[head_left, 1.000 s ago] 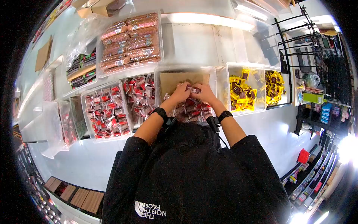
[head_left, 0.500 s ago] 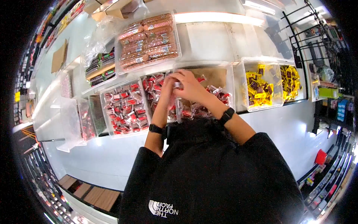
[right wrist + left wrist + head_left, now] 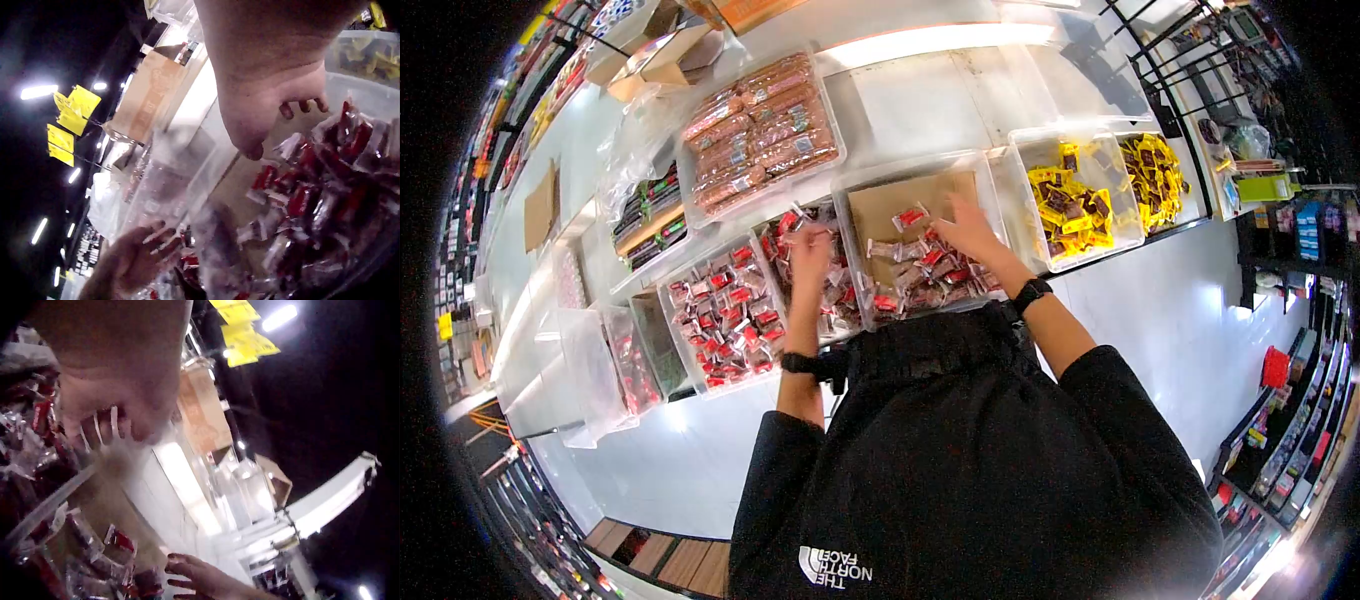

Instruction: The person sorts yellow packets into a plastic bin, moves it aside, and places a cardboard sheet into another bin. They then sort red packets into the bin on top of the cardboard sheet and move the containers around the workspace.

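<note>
My left hand, blurred, hovers over a bin of small red-and-clear wrapped sweets; its fingers look loose, with light showing between them in the left wrist view. My right hand is above the far right part of a clear plastic bin lined with cardboard, fingers loosely bent and nothing in them. Inside that bin lies a heap of the same wrapped sweets, with one sweet apart on the cardboard. In the right wrist view my left hand shows its palm side, also blurred.
Left of the hands stands another bin of red wrapped sweets. Bins of yellow packets are to the right. Behind are a tray of long brown packs, a plastic bag and open cardboard boxes.
My hands were together in the cardboard-lined bin, then together over its left side. Now they are apart, the left over the neighbouring bin, the right back over the cardboard-lined one.
</note>
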Action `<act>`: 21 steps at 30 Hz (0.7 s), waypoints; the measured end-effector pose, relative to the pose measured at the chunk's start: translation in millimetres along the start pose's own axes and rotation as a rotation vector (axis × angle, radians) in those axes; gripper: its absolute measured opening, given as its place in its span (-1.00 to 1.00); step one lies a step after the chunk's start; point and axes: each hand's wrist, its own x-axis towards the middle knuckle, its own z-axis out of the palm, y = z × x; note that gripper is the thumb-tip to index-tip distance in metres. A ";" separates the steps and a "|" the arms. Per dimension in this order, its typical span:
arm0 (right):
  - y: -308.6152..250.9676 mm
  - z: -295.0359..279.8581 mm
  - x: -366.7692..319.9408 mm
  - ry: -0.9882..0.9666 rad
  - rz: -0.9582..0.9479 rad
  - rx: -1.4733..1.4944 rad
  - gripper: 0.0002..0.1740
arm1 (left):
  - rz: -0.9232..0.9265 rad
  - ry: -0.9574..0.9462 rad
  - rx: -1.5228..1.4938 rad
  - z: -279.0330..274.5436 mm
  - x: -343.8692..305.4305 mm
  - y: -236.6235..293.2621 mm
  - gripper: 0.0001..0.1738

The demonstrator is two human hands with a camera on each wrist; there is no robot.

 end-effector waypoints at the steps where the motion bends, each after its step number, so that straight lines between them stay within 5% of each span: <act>1: 7.2 4.7 -0.3 -0.027 0.045 -0.027 -0.23 | 0.152 -0.072 0.113 15.1 1.3 -1.7 -0.61; 3: 3.3 0.1 -2.1 -0.119 0.081 0.021 -0.19 | 0.277 -0.244 0.268 48.7 22.0 -28.1 -0.45; 5: -0.4 -1.9 1.2 -0.207 0.117 0.045 -0.15 | 0.211 -0.297 0.439 71.8 23.8 -22.1 -0.32; 9: 2.3 15.3 15.2 -0.194 0.122 0.157 -0.14 | 0.048 -0.183 0.755 96.4 38.1 -23.4 -0.24; 13: -7.2 40.9 17.9 -0.143 0.005 0.336 -0.15 | -0.037 -0.284 0.586 109.9 37.8 -27.6 -0.26; 16: -15.7 40.0 18.6 -0.203 0.038 0.074 -0.16 | -0.085 -0.275 0.480 122.2 44.3 -46.6 -0.29; 18: -10.2 46.0 24.1 -0.301 0.092 0.189 -0.17 | -0.086 -0.201 0.426 124.9 51.4 -52.7 -0.31; 21: -2.3 53.6 29.6 -0.430 0.132 0.448 -0.21 | -0.195 -0.376 0.249 116.0 51.4 -41.6 -0.31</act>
